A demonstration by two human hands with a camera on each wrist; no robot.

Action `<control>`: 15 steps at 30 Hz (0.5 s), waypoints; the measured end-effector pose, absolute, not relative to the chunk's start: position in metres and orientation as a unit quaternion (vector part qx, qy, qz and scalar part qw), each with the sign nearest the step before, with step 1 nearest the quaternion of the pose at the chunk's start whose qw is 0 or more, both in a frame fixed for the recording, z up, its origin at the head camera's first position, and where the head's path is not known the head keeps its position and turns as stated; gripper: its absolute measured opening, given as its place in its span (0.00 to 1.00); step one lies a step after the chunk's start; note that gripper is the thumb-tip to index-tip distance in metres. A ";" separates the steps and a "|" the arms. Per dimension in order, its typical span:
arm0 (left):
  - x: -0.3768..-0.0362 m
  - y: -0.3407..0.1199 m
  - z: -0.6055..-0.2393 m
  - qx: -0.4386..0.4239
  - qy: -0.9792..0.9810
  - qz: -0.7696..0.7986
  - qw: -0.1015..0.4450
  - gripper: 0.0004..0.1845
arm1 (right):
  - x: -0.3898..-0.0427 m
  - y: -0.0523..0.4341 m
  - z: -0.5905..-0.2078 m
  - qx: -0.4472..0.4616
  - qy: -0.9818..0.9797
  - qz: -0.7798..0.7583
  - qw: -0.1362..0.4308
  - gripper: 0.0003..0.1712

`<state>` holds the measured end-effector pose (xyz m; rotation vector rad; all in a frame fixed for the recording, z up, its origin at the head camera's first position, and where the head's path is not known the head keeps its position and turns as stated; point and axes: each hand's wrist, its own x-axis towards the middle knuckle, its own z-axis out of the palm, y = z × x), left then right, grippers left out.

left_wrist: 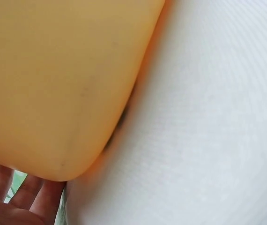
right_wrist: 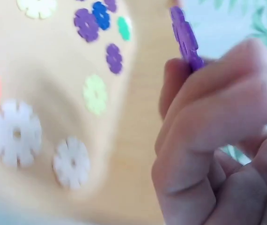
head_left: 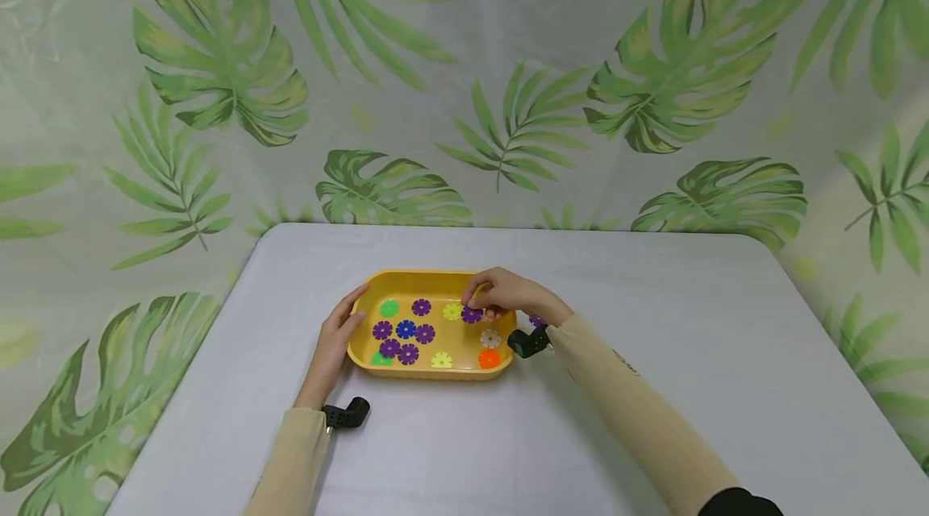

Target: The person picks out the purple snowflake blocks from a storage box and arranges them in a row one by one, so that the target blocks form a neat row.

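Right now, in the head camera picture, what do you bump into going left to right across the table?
Left hand on the tray's edge → green flower piece → blue flower piece → purple flower piece pinched by the right hand → orange flower piece.

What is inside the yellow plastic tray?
The yellow plastic tray holds flat flower-shaped plastic discs: purple, blue, green, pale yellow, white, orange. The right hand pinches a purple disc and covers the tray's corner.

The left hand's fingers [left_wrist: 28,197] touch the yellow tray's [left_wrist: 54,84] outer wall on the white table [left_wrist: 208,131].
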<state>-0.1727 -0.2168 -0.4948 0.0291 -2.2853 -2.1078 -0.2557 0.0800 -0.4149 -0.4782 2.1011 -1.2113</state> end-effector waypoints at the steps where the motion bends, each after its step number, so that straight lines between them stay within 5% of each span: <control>1: -0.173 -0.217 -0.495 0.010 -0.736 -0.677 0.016 0.23 | -0.256 0.087 -0.413 -0.187 0.801 -0.468 0.323 0.08; 15: -0.173 -0.218 -0.497 0.015 -0.736 -0.676 0.013 0.24 | -0.252 0.226 -0.442 -0.107 0.797 -0.543 0.242 0.15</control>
